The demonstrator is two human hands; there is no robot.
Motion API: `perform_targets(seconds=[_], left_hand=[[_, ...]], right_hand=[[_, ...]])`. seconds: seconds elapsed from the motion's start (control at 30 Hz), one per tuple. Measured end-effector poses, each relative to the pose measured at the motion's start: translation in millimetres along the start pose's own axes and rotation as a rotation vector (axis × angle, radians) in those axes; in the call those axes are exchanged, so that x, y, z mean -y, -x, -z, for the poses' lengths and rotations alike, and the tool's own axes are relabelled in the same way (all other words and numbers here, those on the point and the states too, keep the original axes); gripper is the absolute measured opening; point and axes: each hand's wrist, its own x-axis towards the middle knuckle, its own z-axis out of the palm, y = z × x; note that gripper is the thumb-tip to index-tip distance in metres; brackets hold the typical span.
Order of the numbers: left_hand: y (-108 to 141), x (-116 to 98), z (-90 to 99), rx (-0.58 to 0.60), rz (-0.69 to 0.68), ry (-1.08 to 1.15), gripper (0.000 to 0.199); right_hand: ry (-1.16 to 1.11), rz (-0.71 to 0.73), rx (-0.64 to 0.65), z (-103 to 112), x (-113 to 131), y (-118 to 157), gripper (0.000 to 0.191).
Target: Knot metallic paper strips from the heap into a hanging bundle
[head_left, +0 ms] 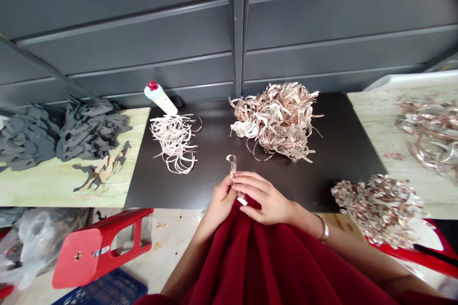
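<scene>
A grey metal wall [143, 24] with long ribbed panels stands behind a smooth black desk [339, 152]. On the left lies a mottled green board [64, 186] with a heap of grey felt cut-outs [89, 128], and a pale board [372, 119] on the right carries shiny pink strips [429, 128]. On the desk are a big tangle of coppery foil strips [275, 121], a smaller pile of pale strips [173, 143] and a white bottle with red cap [161, 98]. A glittering heap of small foil pieces [375, 209] sits at the near right corner. Near the desk edge, the left hand [222, 200] and the right hand [266, 198] are close together, and their fingers pinch a curled strip [232, 166], which rises above them.
</scene>
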Motion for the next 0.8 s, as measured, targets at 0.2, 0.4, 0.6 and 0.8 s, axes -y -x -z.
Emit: perform_targets(seconds=[0.2, 0.4, 0.6, 0.8], left_hand=[[2.9, -1.7, 3.3, 0.052, 0.030, 0.166, 0.030], [6.5, -2.1, -1.5, -0.021, 0.172, 0.598, 0.036], [4.3, -6.3, -10.7, -0.074, 0.254, 0.921, 0.037], [2.3, -5.9, -13.5, 0.016, 0.119, 0.539, 0.043]], right_hand=[[-0.001, 0.051, -0.077, -0.2, -11.4, 1.2, 0.042], [-0.143, 0.094, -0.105, 14.4, -4.3, -3.0, 0.044], [0.078, 0.008, -0.162, 7.5, -5.4, 0.5, 0.034], [0.141, 0.036, -0.236, -0.1, -7.7, -1.7, 0.020]])
